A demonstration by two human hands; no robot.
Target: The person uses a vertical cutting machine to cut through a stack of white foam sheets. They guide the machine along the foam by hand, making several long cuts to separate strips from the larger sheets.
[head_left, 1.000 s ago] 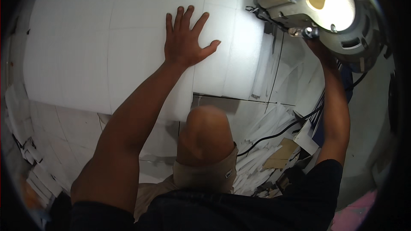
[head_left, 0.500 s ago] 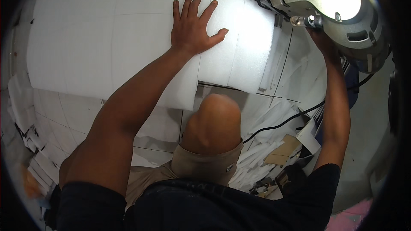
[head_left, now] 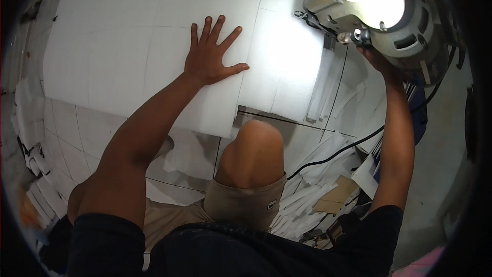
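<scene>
My left hand (head_left: 208,61) lies flat on a thick white foam sheet (head_left: 118,56), palm down, fingers and thumb spread, holding nothing. Thin straight lines are drawn across the foam. At the upper right stands a grey electric cutting machine (head_left: 397,54) with a bright lamp glare on its top. My right hand (head_left: 378,62) grips it from the near side, under the motor housing; most of its fingers are hidden behind the machine. The machine is at the right edge of a narrower foam section (head_left: 287,72), which is lit by the lamp.
A black power cable (head_left: 338,147) runs from the machine across to beside my bent knee (head_left: 256,154). White foam strips (head_left: 302,195) and a brown cardboard piece (head_left: 335,195) litter the tiled floor. More white pieces (head_left: 28,102) are heaped at the far left. Something orange blurs at the left rim.
My left hand has slid left and nearer to me over the foam, still spread. The machine and my right hand sit slightly farther left in the picture, and the whole view has shifted a little.
</scene>
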